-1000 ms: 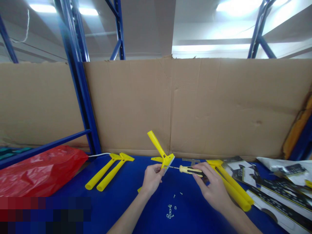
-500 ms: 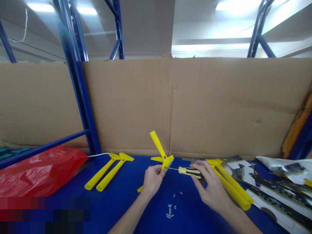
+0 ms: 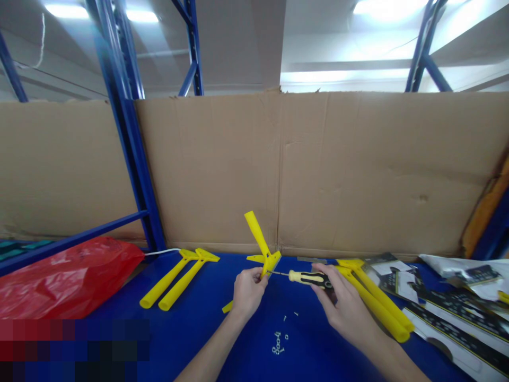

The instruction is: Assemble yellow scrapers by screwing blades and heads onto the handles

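Observation:
Near the middle of the blue table, my left hand (image 3: 248, 294) grips a yellow plastic piece (image 3: 258, 236) by its head, with its tube pointing up and to the left. My right hand (image 3: 340, 302) holds a screwdriver (image 3: 308, 277) with a cream and black handle, almost level. The screwdriver's tip meets the head of the yellow piece beside my left fingertips. Part of another yellow object (image 3: 227, 307) shows behind my left wrist. Small screws and nuts (image 3: 277, 344) lie on the table between my forearms.
Two yellow handles (image 3: 181, 284) lie at the left, near a red plastic bag (image 3: 79, 276). Two more yellow handles (image 3: 379, 305) lie right of my right hand, beside black and white packaging (image 3: 457, 318). A cardboard wall (image 3: 338, 175) and blue rack posts (image 3: 137, 170) stand behind.
The screwdriver handle has turned in my right hand, showing a different side, and has shifted slightly left. My left hand keeps its hold on the yellow piece.

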Available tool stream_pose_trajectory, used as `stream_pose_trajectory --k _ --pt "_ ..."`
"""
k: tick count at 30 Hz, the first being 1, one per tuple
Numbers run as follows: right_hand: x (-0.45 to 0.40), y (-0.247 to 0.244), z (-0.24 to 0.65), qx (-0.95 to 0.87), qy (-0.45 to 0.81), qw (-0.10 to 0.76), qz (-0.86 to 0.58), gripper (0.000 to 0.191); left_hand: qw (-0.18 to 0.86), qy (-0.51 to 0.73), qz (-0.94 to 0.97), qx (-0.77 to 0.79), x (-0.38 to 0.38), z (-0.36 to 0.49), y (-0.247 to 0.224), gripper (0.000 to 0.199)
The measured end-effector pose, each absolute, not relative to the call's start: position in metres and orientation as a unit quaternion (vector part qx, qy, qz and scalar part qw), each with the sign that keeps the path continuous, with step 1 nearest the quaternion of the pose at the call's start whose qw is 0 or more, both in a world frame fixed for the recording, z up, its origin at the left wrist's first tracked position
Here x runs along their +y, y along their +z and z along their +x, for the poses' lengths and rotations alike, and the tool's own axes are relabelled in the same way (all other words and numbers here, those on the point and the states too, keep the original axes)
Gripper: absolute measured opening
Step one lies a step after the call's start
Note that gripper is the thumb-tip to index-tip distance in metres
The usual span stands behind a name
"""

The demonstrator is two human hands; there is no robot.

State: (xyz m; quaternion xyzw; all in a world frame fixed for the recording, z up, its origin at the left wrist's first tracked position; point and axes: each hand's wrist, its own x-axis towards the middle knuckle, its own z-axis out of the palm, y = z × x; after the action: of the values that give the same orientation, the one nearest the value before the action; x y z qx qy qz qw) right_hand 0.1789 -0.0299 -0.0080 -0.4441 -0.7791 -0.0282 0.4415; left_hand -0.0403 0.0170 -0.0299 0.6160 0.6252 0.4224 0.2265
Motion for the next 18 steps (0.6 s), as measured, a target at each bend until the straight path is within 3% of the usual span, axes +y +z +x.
stream_pose_trajectory --k 18 --pt "-0.0347 -0.0073 0.1743 -0.764 0.044 0.435 -0.474 0.036 0.208 0.424 0.639 0.607 0.0195 -0.0436 -0.0330 0.023"
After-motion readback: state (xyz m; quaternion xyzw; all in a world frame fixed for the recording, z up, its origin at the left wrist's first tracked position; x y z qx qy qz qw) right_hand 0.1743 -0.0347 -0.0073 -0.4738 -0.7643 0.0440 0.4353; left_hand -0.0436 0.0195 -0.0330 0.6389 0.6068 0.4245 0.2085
